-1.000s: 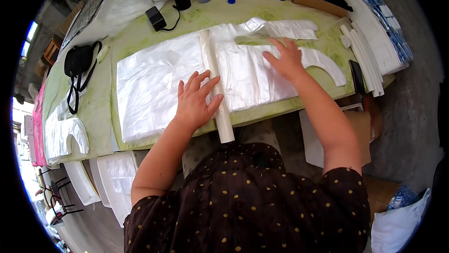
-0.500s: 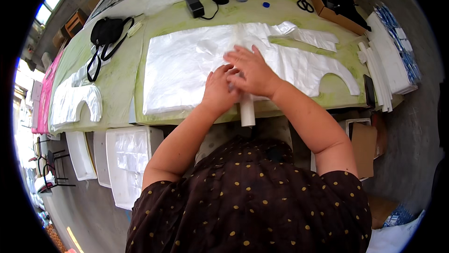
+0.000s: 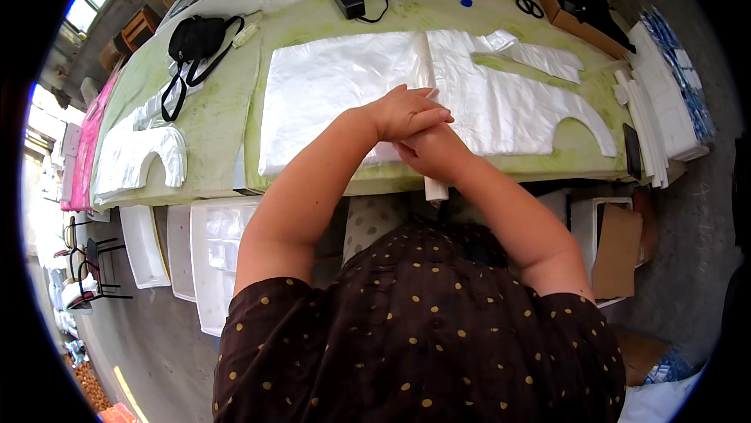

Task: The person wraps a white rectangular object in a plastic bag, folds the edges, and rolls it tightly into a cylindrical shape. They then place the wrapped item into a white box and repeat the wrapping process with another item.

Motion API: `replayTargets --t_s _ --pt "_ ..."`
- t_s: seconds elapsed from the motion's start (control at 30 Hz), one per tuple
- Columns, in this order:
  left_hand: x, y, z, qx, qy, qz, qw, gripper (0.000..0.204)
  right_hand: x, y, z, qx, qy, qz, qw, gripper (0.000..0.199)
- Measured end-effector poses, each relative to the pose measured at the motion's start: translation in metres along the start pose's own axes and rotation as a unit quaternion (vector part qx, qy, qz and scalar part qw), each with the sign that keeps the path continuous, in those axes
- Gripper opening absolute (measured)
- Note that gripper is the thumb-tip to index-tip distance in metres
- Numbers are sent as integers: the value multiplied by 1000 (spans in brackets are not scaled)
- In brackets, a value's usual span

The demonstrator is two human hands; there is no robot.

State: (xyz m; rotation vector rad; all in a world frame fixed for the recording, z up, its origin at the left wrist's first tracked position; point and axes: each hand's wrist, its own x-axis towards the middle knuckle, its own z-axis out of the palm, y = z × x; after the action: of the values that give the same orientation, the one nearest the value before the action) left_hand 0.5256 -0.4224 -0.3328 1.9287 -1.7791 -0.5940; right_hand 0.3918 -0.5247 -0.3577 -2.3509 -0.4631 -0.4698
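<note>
On a flattened white plastic bag [image 3: 328,71] with cut-out handles, my two hands meet over a pale tube [image 3: 435,190]. The tube's near end sticks out past the table edge below my wrists, and a raised pale strip runs from my fingers to the bag's far side. My left hand [image 3: 400,115] lies across the top of my right hand [image 3: 434,147], its fingers bent over it. The right hand's fingers are mostly hidden, so their grip does not show. Another white plastic bag [image 3: 141,158] lies at the table's left.
A black pouch [image 3: 197,38], a power adapter [image 3: 349,0], two bottles, a blue cap [image 3: 466,2] and scissors [image 3: 530,4] lie farther back. An open cardboard box [image 3: 559,4] stands at the far right, near white rolls [image 3: 643,129]. White bins [image 3: 215,266] stand below the table.
My hands have come together: the left has moved from beside the right to on top of it. The view has shifted slightly, and the raised pale strip shows more plainly.
</note>
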Motion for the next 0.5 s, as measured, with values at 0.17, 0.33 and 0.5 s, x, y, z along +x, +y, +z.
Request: replayTargets --t_s 0.17,0.33,0.5 --pt "-45 -8 18 29 135 -15 990 40 -53 -31 -30 -59 140 -64 986 21" --pt "-84 8 26 140 272 -35 951 32 -121 -35 -36 -5 167 66 984 23" --pt "-61 43 39 121 195 -2 973 52 -123 -40 -24 37 127 50 990 24"
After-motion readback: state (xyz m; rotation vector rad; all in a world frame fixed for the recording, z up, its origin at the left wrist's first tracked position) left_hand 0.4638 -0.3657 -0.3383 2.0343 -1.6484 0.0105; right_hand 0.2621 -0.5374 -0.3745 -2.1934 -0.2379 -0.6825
